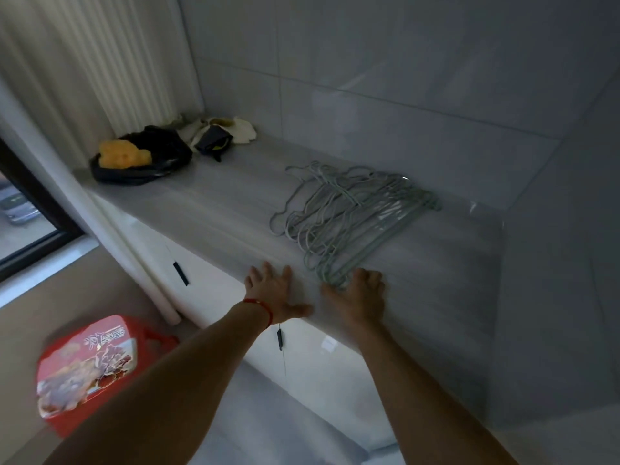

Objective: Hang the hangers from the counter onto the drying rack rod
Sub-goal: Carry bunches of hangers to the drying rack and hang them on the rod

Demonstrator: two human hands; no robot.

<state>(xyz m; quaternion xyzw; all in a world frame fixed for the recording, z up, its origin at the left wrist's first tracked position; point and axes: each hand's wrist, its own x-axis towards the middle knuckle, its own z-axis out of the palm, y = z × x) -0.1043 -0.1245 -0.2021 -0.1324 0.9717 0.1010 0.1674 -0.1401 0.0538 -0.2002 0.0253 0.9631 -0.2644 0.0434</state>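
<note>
Both forearms are bare, with no sleeves; a thin red string bracelet [260,305] circles the wrist behind the left hand [273,290].

Pile of hangers [349,219] sits on the counter [214,209] toward the right, a bag [141,162] and crumpled cloths [221,130] at the far left end, both hands [271,290] [357,297] at the near edge, right one touching the pile.

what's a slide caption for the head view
Both hands reach a pile of green hangers on the counter.
</note>
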